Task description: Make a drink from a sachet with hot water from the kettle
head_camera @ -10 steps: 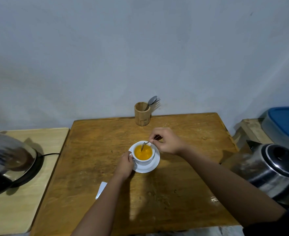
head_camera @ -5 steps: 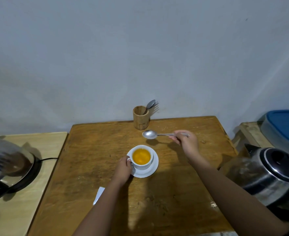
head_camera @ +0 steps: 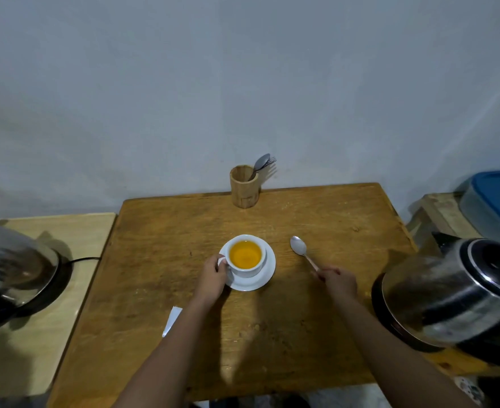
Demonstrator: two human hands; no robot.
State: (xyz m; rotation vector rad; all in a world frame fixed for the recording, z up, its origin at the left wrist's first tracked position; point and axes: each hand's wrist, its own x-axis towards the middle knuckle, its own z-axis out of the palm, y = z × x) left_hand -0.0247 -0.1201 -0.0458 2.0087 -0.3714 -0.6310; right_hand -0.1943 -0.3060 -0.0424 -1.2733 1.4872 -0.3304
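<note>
My left hand is closed around the handle of the white cup, which stands on its saucer near the middle of the wooden table and holds an orange drink. My right hand pinches the handle end of the spoon; its bowl lies at the table surface just right of the saucer. The torn white sachet lies beside my left forearm, and a steel kettle sits at the table's right edge.
</note>
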